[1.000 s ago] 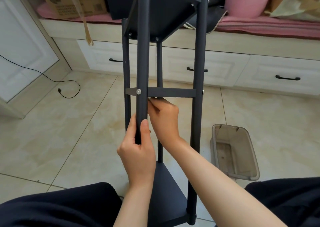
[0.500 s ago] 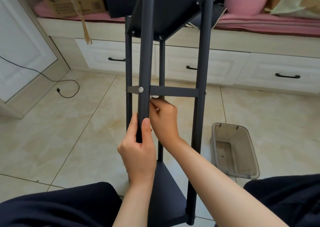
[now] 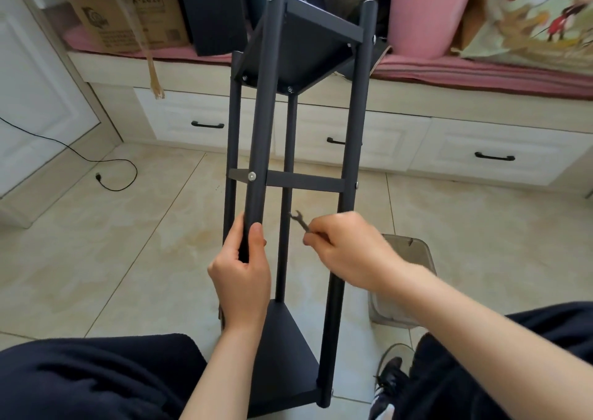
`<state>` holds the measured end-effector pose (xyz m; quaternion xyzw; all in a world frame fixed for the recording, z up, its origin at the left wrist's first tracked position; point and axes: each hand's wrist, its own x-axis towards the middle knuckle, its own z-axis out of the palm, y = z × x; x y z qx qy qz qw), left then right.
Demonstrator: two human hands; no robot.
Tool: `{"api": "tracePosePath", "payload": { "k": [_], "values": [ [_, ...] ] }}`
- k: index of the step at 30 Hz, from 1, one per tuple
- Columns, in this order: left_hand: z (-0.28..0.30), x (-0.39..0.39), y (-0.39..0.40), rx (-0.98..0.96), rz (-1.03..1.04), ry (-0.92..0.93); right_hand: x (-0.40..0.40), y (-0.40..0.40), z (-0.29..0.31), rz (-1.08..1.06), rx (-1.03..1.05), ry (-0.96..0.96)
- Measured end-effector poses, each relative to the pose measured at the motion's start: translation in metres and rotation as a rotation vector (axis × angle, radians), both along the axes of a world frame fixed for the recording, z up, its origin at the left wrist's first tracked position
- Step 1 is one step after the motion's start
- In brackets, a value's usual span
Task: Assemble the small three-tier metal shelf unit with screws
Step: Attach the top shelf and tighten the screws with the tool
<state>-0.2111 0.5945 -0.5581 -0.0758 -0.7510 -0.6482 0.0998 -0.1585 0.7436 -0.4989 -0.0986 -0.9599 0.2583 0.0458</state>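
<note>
- Your left hand (image 3: 241, 270) is wrapped round the lower end of the shelf unit's (image 3: 290, 349) near-left post (image 3: 260, 150), thumb on the front.
- Your right hand (image 3: 346, 253) pinches a small flat wrench (image 3: 299, 220) by its handle, with the open end pointing up and left, clear of the frame.
- The wrench sits between the back post and the right post, just below the middle crossbar (image 3: 305, 182).
- A silver screw (image 3: 252, 176) shows in the near-left post above your left hand.
- A clear plastic bin (image 3: 414, 249) lies on the floor behind your right wrist.
</note>
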Motion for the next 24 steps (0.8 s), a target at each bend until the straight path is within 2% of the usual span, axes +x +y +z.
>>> {"api": "tracePosePath", "payload": {
  "k": [2, 5, 10, 16, 24],
  "values": [
    [-0.002, 0.001, 0.0, 0.006, -0.004, -0.014, 0.004, 0.018, 0.018, -0.039, -0.048, -0.012],
    [-0.001, 0.004, 0.001, 0.034, -0.008, -0.025, 0.001, 0.047, 0.039, -0.137, -0.224, 0.043],
    [0.001, 0.004, -0.002, 0.07, -0.024, -0.036, -0.011, 0.086, 0.054, -0.284, -0.53, 0.013],
    [0.004, 0.001, -0.006, 0.082, -0.011, -0.032, -0.03, 0.096, 0.056, -0.245, -0.96, 0.02],
    [-0.006, -0.007, -0.007, 0.128, 0.002, -0.04, -0.042, 0.084, 0.063, -0.311, -1.022, 0.12]
  ]
}}
